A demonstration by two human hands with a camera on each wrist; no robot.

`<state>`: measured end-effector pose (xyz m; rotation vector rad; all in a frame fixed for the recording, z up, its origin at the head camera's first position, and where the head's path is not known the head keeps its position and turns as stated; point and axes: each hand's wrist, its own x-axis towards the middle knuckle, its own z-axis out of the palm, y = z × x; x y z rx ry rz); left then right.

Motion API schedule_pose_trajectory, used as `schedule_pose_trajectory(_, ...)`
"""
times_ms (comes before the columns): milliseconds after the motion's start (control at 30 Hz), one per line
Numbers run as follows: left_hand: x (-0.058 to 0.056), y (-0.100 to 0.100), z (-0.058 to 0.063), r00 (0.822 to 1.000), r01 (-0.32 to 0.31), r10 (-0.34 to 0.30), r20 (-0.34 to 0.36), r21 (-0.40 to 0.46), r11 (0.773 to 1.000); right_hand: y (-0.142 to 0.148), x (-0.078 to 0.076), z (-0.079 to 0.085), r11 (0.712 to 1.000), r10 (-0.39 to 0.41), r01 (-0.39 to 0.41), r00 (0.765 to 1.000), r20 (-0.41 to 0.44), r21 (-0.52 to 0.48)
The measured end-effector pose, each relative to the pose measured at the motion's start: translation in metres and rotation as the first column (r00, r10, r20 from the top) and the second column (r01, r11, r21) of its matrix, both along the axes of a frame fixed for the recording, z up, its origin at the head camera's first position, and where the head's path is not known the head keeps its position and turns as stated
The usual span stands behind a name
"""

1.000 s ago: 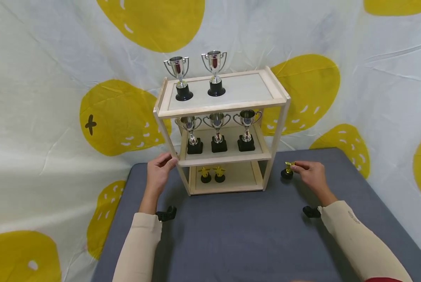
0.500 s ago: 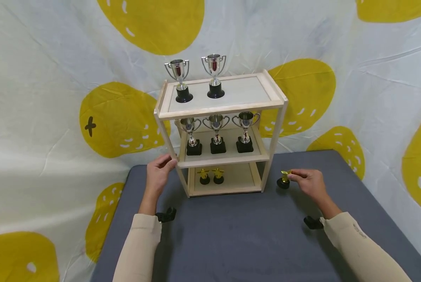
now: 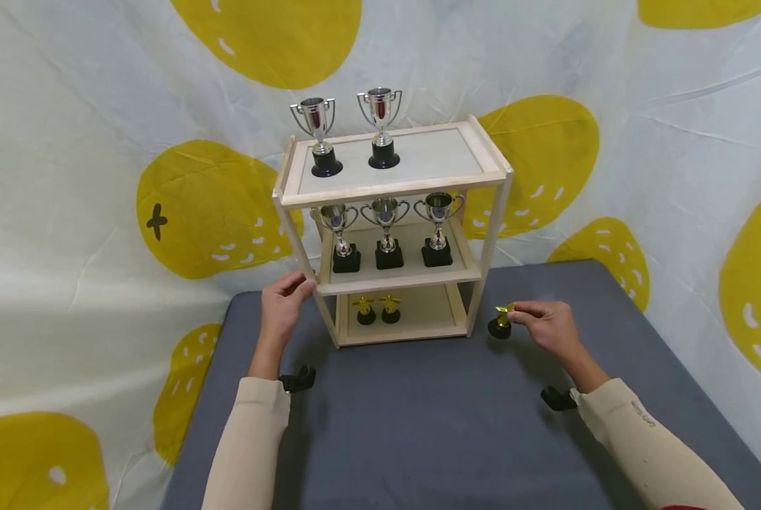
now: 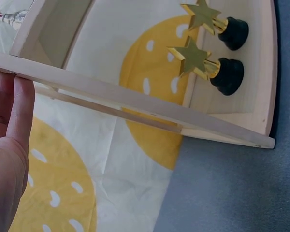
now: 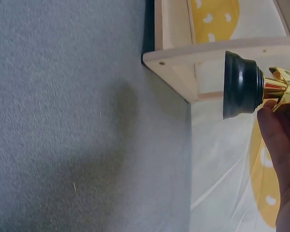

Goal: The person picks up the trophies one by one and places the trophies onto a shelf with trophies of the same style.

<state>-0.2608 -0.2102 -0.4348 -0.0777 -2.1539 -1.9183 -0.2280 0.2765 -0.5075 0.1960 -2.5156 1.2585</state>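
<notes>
A three-tier wooden shelf (image 3: pixel 387 288) stands on the table. At its left front post is my left hand (image 3: pixel 281 308), thumb in front and fingers reaching behind, gripping the post (image 4: pixel 111 94) at middle-tier height. My right hand (image 3: pixel 549 327) pinches a small gold star trophy (image 3: pixel 500 322) by its star, right of the shelf; its black base (image 5: pixel 241 87) points down, held above the table. Two similar star trophies, a left one (image 3: pixel 365 312) and a right one (image 3: pixel 390 309), stand on the bottom tier's left part.
On the middle tier stand three silver cups, one of them at the right (image 3: pixel 438 230). The top tier bears two more silver cups, left (image 3: pixel 319 138) and centre (image 3: pixel 382 127). A grey cloth covers the table (image 3: pixel 412 418). Behind hangs a white curtain (image 3: pixel 482 57) with yellow shapes.
My right hand has moved left with the star trophy, closer to the shelf's right side. The left hand stays at the post. The head view has shifted slightly.
</notes>
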Motion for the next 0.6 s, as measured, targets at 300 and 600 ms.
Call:
schedule_pose_trajectory(300, -0.004, 0.0, 0.0, 1.0, 0.002, -0.002, 0.001, 0.0, 1.0, -0.011, 0.002, -0.001, 0.999, 0.044, -0.044, 0.999, 0.002, -0.028)
schedule_pose_trajectory(600, -0.004, 0.0, -0.003, 1.0, 0.023, -0.022, -0.013, 0.008, 1.0, -0.022, 0.007, 0.002, 0.997, 0.058, -0.058, 0.998, 0.002, -0.06)
